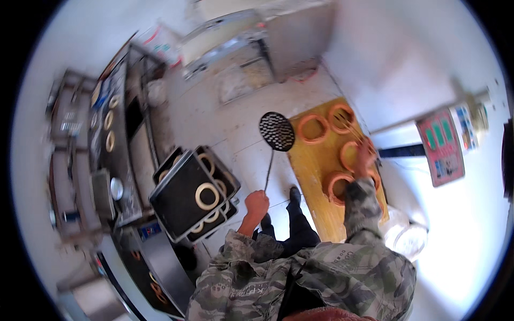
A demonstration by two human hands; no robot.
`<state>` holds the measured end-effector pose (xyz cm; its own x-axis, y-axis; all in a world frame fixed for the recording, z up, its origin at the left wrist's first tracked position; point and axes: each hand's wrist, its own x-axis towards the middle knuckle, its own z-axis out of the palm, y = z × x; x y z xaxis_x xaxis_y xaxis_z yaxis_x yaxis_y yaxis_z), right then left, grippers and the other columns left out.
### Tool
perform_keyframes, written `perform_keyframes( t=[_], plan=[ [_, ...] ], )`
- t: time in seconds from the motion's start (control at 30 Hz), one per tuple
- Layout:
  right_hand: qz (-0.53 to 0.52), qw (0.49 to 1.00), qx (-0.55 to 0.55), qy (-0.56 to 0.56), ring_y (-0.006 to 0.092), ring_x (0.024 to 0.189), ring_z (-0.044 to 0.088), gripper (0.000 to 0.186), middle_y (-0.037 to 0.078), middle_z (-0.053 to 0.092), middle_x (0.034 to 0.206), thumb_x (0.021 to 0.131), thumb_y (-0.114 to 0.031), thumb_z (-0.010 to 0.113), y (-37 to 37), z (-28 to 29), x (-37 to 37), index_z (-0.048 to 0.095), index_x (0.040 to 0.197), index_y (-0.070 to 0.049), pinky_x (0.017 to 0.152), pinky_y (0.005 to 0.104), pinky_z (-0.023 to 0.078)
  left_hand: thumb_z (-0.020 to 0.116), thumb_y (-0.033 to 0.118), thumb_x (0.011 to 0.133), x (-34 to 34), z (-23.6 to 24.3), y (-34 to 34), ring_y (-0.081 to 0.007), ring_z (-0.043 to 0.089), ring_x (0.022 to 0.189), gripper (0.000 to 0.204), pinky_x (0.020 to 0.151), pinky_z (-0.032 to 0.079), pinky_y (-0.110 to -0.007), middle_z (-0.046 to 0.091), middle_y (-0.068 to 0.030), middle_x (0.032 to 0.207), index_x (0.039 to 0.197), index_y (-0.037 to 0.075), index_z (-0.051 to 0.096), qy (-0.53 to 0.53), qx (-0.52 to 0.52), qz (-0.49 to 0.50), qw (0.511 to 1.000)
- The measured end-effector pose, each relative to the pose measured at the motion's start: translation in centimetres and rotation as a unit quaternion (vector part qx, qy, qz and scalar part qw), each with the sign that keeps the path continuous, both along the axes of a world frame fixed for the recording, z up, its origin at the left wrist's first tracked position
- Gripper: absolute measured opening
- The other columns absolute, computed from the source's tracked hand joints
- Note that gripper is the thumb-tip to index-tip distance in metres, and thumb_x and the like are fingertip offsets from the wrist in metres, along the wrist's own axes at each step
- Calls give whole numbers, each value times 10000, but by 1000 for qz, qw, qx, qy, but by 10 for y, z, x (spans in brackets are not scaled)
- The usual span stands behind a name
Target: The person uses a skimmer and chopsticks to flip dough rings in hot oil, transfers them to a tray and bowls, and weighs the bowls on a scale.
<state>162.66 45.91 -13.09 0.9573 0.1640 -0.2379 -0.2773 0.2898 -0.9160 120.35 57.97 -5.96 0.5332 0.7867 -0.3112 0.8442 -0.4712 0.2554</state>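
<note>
My left hand is closed round the thin handle of a skimmer. The skimmer's round, perforated dark head points away from me, over the floor left of a yellow board. Long chopsticks are in my closed right hand, their tips over the far right dough ring. Next to it on the board lies another orange-brown dough ring. A nearer dough ring lies left of my right sleeve, which partly hides other rings.
Stacked black trays with pale dough rings stand at left. Behind them runs a dark worktop with more pale rings. Browned rings lie in a long dark appliance at lower left. A pink-framed panel is at right.
</note>
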Motion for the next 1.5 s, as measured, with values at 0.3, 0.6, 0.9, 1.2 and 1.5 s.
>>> perform_keyframes(
  t=[0.3, 0.6, 0.9, 1.2, 1.5],
  plan=[
    [126, 988, 0, 86, 253, 974, 672, 359, 106, 663, 1080, 961, -306, 554, -47, 78, -130, 551, 1211, -48, 722, 295, 531, 570, 233, 790, -134, 36, -43, -369, 636, 758, 198, 688, 499, -470, 668, -160, 783, 807, 71, 682, -204, -90, 166, 961],
    [420, 902, 37, 94, 231, 957, 670, 335, 112, 673, 1081, 970, -302, 529, 56, 125, -297, 588, 1163, -35, 715, 306, 537, 583, 226, 797, -335, 69, -134, -351, 639, 756, 188, 667, 506, -431, 670, -153, 825, 812, 69, 686, -280, -47, 306, 909],
    [633, 754, 21, 176, 177, 899, 681, 294, 81, 684, 1063, 966, -339, 529, 135, 117, -597, 600, 1121, -100, 715, 304, 524, 589, 199, 790, -538, 60, -244, -371, 624, 735, 162, 646, 496, -453, 651, -158, 782, 772, 55, 660, -312, 65, 479, 818],
    [776, 593, -18, 215, 193, 875, 690, 255, 88, 693, 1002, 970, -312, 529, 191, 139, -888, 601, 1089, -99, 736, 311, 539, 640, 153, 808, -661, 90, -292, -320, 634, 678, 152, 629, 496, -374, 654, -164, 761, 855, 18, 692, -380, 55, 702, 600],
    [872, 420, -3, 251, 226, 896, 697, 273, 114, 687, 1034, 979, -275, 505, 226, 137, -1170, 592, 1124, -61, 676, 332, 579, 622, 149, 832, -805, 119, -301, -136, 541, 484, 182, 496, 438, -330, 570, -113, 570, 892, -10, 689, -343, 130, 813, 451]
  ],
)
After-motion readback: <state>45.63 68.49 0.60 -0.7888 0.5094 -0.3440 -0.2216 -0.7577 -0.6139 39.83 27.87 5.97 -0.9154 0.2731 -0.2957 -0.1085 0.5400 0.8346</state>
